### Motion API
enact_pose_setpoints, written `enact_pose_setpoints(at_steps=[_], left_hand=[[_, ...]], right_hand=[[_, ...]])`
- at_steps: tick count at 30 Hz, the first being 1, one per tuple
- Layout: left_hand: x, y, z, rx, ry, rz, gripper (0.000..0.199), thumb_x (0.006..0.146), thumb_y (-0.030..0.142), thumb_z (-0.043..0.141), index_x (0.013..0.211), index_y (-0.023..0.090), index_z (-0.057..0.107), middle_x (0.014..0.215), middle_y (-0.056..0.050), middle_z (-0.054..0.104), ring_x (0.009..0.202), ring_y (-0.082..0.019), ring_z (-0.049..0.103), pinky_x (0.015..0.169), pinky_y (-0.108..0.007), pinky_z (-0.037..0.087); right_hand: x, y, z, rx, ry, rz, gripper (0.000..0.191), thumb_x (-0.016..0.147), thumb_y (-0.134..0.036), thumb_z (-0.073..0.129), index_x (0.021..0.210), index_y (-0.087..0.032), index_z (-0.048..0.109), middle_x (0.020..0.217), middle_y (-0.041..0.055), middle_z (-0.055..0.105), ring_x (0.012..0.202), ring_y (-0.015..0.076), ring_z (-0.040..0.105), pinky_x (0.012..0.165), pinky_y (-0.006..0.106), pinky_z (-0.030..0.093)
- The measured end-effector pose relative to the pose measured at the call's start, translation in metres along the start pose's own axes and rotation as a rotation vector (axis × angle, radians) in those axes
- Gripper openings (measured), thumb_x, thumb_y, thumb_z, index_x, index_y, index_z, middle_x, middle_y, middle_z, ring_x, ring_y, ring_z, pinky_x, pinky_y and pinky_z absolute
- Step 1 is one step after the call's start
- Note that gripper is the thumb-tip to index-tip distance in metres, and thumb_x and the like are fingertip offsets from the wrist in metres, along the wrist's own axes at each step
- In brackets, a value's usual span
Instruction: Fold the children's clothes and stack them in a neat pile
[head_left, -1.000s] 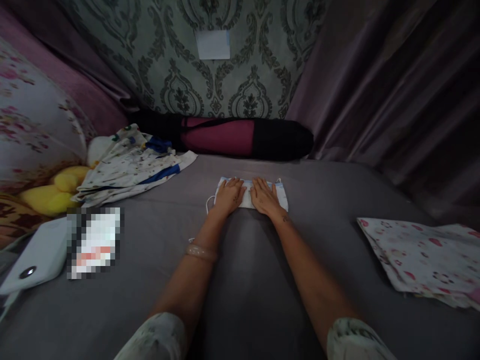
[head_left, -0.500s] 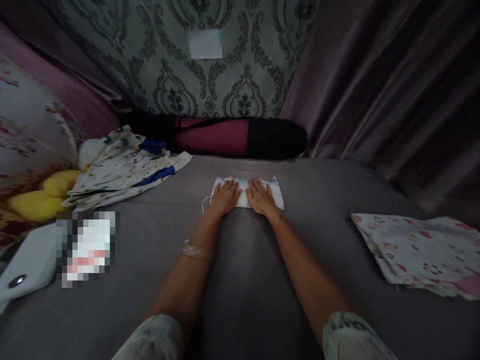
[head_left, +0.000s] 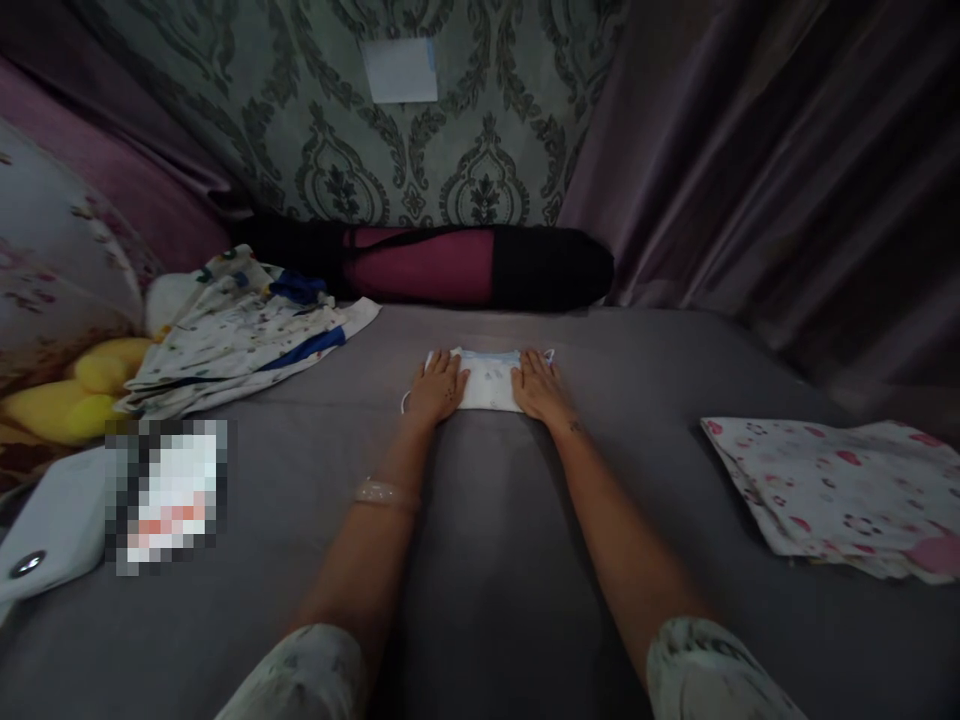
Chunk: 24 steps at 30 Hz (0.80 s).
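Observation:
A small white cloth piece [head_left: 491,388] with a pale blue top edge and faint printing lies flat on the grey sheet. Thin white cord loops show at its left and right ends, much like a face mask. My left hand [head_left: 439,388] is pressed flat on its left end, fingers stretched forward. On its right end rests my right hand [head_left: 538,385], palm down with fingers out. Both hands hide the ends of the piece; its middle shows between them.
A folded heart-print cloth [head_left: 840,500] lies at right. At left are a crumpled printed garment [head_left: 240,340], a yellow plush thing [head_left: 82,390], a white case [head_left: 60,520] and a pixelated item [head_left: 172,495]. A black-and-magenta long bag [head_left: 420,268] lies along the patterned wall.
My hands have slid apart across the white piece, the left one leftward and the right one rightward, baring more of its middle. The view has shifted slightly.

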<state>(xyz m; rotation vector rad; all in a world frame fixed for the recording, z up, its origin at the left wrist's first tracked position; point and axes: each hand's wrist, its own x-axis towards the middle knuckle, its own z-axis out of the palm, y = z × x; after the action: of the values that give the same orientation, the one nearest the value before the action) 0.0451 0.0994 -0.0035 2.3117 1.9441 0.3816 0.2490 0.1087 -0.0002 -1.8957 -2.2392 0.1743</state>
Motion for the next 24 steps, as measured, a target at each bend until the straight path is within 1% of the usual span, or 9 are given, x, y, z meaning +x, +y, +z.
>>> enact_pose_setpoints(at_steps=[3, 5, 7, 10, 11, 13, 15, 20, 24], left_hand=[[0.000, -0.002, 0.001, -0.003, -0.012, 0.000, 0.055, 0.100, 0.042, 0.021, 0.146, 0.017, 0.038, 0.154, -0.014, 0.035, 0.145, -0.028, 0.024, 0.116, -0.052, 0.021], [0.001, -0.001, -0.002, -0.001, -0.040, -0.005, 0.054, 0.100, 0.041, 0.022, 0.146, 0.018, 0.037, 0.155, -0.014, 0.034, 0.145, -0.028, 0.024, 0.115, -0.053, 0.021], [0.003, 0.000, -0.011, 0.003, -0.094, -0.011, 0.053, 0.100, 0.041, 0.023, 0.146, 0.018, 0.037, 0.155, -0.014, 0.033, 0.145, -0.029, 0.023, 0.114, -0.055, 0.022], [0.009, 0.001, -0.025, 0.021, -0.168, 0.016, 0.052, 0.099, 0.043, 0.026, 0.143, 0.018, 0.041, 0.153, -0.014, 0.037, 0.144, -0.030, 0.028, 0.114, -0.058, 0.020], [0.011, 0.001, -0.029, 0.034, -0.162, 0.032, 0.052, 0.099, 0.042, 0.026, 0.142, 0.017, 0.042, 0.153, -0.015, 0.037, 0.143, -0.029, 0.029, 0.115, -0.058, 0.019], [0.015, -0.002, -0.032, 0.060, -0.114, 0.068, 0.053, 0.099, 0.041, 0.024, 0.143, 0.015, 0.041, 0.153, -0.015, 0.036, 0.144, -0.028, 0.027, 0.116, -0.055, 0.016], [0.018, -0.006, -0.029, 0.070, -0.093, 0.095, 0.055, 0.099, 0.040, 0.022, 0.145, 0.013, 0.037, 0.155, -0.015, 0.033, 0.146, -0.027, 0.023, 0.117, -0.052, 0.015], [0.016, -0.018, -0.010, 0.017, -0.136, 0.080, 0.060, 0.099, 0.044, 0.020, 0.149, 0.014, 0.032, 0.156, -0.013, 0.031, 0.147, -0.029, 0.019, 0.117, -0.051, 0.018], [0.016, -0.020, -0.005, 0.007, -0.132, 0.072, 0.060, 0.099, 0.046, 0.019, 0.149, 0.015, 0.031, 0.157, -0.012, 0.030, 0.147, -0.029, 0.018, 0.117, -0.051, 0.017]], right_hand=[[0.001, -0.001, -0.003, -0.004, -0.005, 0.007, 0.061, 0.099, -0.036, 0.017, 0.149, -0.003, 0.031, 0.157, 0.0138, 0.029, 0.146, 0.0263, 0.020, 0.118, 0.045, 0.015], [0.002, -0.001, -0.009, 0.003, -0.054, 0.009, 0.061, 0.099, -0.036, 0.018, 0.149, -0.004, 0.030, 0.157, 0.0139, 0.028, 0.146, 0.0263, 0.019, 0.118, 0.045, 0.015], [0.002, 0.001, -0.015, 0.011, -0.099, -0.002, 0.060, 0.099, -0.036, 0.019, 0.149, -0.005, 0.030, 0.157, 0.0143, 0.027, 0.146, 0.0262, 0.019, 0.118, 0.045, 0.015], [0.002, 0.007, -0.021, -0.007, -0.080, -0.020, 0.060, 0.099, -0.037, 0.020, 0.149, -0.006, 0.031, 0.158, 0.0156, 0.026, 0.146, 0.0273, 0.018, 0.118, 0.048, 0.013], [0.001, 0.009, -0.022, -0.018, -0.062, -0.020, 0.060, 0.099, -0.037, 0.020, 0.149, -0.006, 0.030, 0.158, 0.0159, 0.025, 0.146, 0.0278, 0.017, 0.118, 0.049, 0.012], [0.001, 0.013, -0.020, -0.033, -0.047, -0.022, 0.061, 0.099, -0.039, 0.020, 0.149, -0.006, 0.029, 0.158, 0.0159, 0.025, 0.146, 0.0283, 0.016, 0.117, 0.051, 0.011], [0.000, 0.017, -0.016, -0.037, -0.047, -0.034, 0.061, 0.099, -0.040, 0.019, 0.149, -0.007, 0.029, 0.158, 0.0149, 0.025, 0.146, 0.0277, 0.018, 0.117, 0.049, 0.013], [0.002, 0.023, -0.007, -0.034, -0.024, -0.068, 0.062, 0.098, -0.040, 0.020, 0.148, -0.006, 0.032, 0.157, 0.0146, 0.028, 0.144, 0.0283, 0.022, 0.116, 0.046, 0.017], [0.004, 0.025, -0.005, -0.033, -0.018, -0.078, 0.062, 0.098, -0.040, 0.022, 0.148, -0.005, 0.033, 0.155, 0.0159, 0.032, 0.143, 0.0299, 0.025, 0.116, 0.045, 0.017]])
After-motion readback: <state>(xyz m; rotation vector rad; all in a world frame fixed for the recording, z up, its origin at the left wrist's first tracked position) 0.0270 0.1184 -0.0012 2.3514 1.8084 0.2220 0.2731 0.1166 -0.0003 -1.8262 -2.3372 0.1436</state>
